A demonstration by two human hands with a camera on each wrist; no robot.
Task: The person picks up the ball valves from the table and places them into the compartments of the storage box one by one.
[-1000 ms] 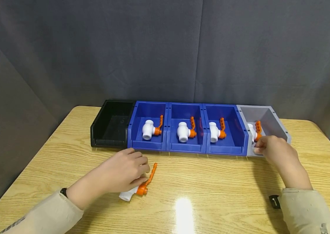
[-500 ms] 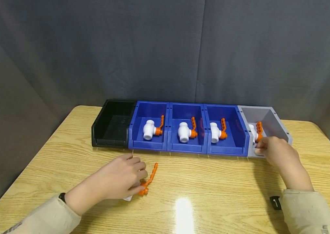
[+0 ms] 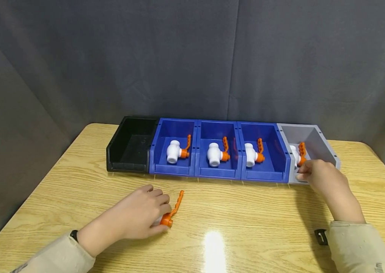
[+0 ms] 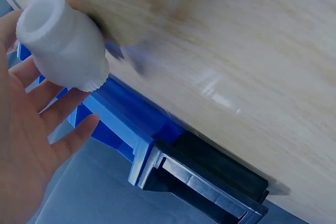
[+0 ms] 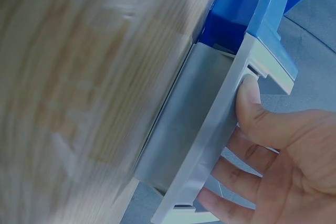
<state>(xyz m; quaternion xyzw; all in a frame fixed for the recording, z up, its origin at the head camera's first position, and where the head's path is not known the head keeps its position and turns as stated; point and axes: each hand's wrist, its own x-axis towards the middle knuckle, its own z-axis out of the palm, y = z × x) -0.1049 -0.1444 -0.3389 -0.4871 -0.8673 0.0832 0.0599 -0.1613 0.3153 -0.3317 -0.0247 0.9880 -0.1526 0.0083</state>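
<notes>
A white ball valve with an orange lever handle lies on the wooden table. My left hand is over it, the thumb on the near side and the fingers on the far side, gripping it. In the left wrist view the valve's white threaded body sits between thumb and fingers, the little finger free. At the far right, my right hand pinches the front lip of a grey bin, thumb outside and fingertips hidden behind the rim. Just beyond those fingers, a similar valve lies inside that bin, partly covered.
Three blue bins stand joined in a row, each with one white-and-orange valve in it. A black bin with nothing inside adjoins them on the left. Behind the table hangs a dark grey curtain.
My left hand has come down and nearer over the valve, and its thumb now lies along the near side, covering more of the white body. The right hand stays at the grey bin.
</notes>
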